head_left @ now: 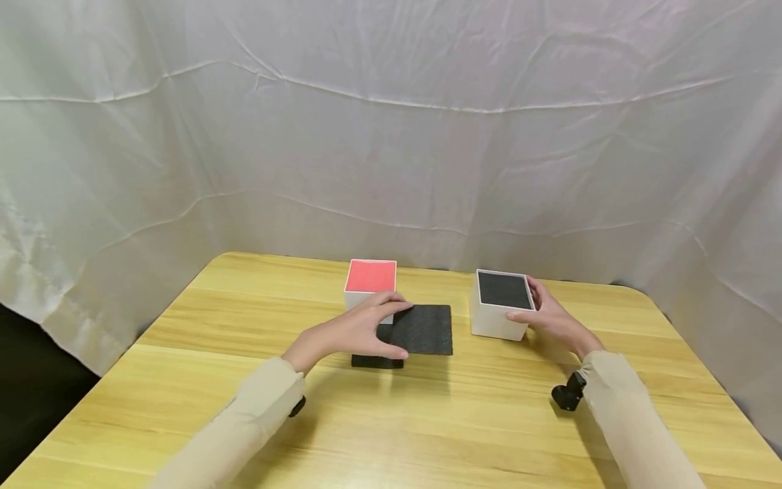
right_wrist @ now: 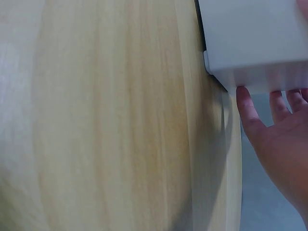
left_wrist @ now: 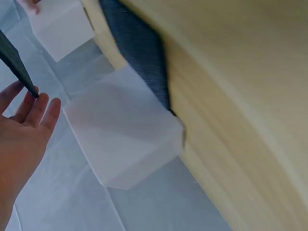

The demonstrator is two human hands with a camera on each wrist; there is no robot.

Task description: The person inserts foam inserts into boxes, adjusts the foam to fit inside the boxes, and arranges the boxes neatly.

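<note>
My left hand (head_left: 397, 329) pinches the left edge of a black foam sheet (head_left: 427, 329), thumb under it and fingers on top, holding it just above the table. A second black pad (head_left: 377, 362) lies on the table right below. In the left wrist view the sheet's thin edge (left_wrist: 14, 62) crosses my fingers (left_wrist: 33, 113). A white box with a red top (head_left: 370, 280) stands just behind this hand. My right hand (head_left: 530, 302) grips the right side of a white box with a black top (head_left: 502, 302); its fingertips (right_wrist: 248, 103) touch the box wall (right_wrist: 255, 43).
The wooden table (head_left: 391, 421) has rounded corners and stretches toward me. A creased white cloth (head_left: 391, 136) hangs behind it and at both sides. The table's left edge drops to a dark floor (head_left: 36, 380).
</note>
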